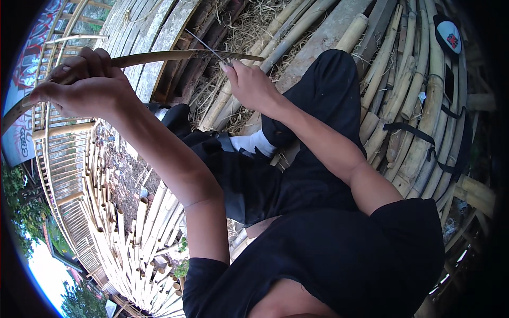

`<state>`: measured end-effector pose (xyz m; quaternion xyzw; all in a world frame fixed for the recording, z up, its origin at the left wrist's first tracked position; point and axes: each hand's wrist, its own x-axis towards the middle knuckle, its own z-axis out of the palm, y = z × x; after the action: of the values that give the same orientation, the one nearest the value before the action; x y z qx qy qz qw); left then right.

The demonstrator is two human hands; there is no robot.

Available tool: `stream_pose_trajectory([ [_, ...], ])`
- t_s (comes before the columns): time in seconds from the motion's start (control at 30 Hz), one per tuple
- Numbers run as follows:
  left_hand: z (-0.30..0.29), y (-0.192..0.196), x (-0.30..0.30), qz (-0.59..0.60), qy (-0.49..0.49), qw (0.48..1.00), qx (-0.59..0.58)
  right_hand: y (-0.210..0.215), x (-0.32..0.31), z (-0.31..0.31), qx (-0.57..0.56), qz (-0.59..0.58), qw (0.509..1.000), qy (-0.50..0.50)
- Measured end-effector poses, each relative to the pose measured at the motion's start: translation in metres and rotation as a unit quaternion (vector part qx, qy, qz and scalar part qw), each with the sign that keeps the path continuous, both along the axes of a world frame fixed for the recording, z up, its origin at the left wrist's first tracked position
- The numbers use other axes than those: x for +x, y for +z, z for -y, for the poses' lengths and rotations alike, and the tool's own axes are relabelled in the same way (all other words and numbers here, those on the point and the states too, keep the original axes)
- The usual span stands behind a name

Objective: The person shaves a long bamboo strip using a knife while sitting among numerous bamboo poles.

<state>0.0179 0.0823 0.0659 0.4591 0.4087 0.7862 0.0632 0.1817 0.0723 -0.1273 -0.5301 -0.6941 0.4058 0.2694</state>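
Note:
A long, slightly bowed bamboo strip (159, 56) stretches across the upper left, its thin end reaching past my right hand. My left hand (87, 82) is closed around the strip toward its left end. In my right hand (249, 87) is a knife, its handle mostly hidden by my fingers. The knife's narrow blade (204, 43) points up and left and crosses the strip just beyond my fingers. Both hands are held out in front of my bent legs (328, 90), which are in dark trousers.
Weathered planks (146, 32) lie beyond the strip, with dry shavings (249, 32) beside them. Bamboo poles (424, 106) are piled at the right, bearing a black-and-white object (448, 36) and a black strap (416, 131). More cut poles (148, 233) and a bamboo fence (58, 175) stand at left.

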Motion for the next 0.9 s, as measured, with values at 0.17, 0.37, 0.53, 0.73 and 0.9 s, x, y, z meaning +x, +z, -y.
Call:
stream_pose_trajectory([
  [0.17, -0.012, -0.007, 0.02, 0.06, -0.011, 0.998, 0.023, -0.084, 0.027, -0.021, 0.026, 0.044, 0.997, -0.054],
  [0.37, -0.005, -0.005, 0.002, 0.031, -0.025, 0.999, 0.013, -0.012, 0.003, -0.014, 0.031, -0.006, 0.999, 0.006],
  [0.53, 0.001, -0.002, 0.004, 0.011, -0.01, 1.0, 0.001, -0.057, 0.0, -0.007, 0.023, 0.039, 0.998, -0.054],
  [0.73, 0.002, -0.004, 0.007, 0.039, -0.02, 0.999, 0.002, -0.106, 0.033, -0.006, -0.048, 0.099, 0.994, -0.027],
  [0.9, 0.003, -0.003, -0.003, -0.013, -0.018, 1.0, -0.003, -0.026, 0.001, -0.009, 0.019, -0.054, 0.998, 0.02],
])
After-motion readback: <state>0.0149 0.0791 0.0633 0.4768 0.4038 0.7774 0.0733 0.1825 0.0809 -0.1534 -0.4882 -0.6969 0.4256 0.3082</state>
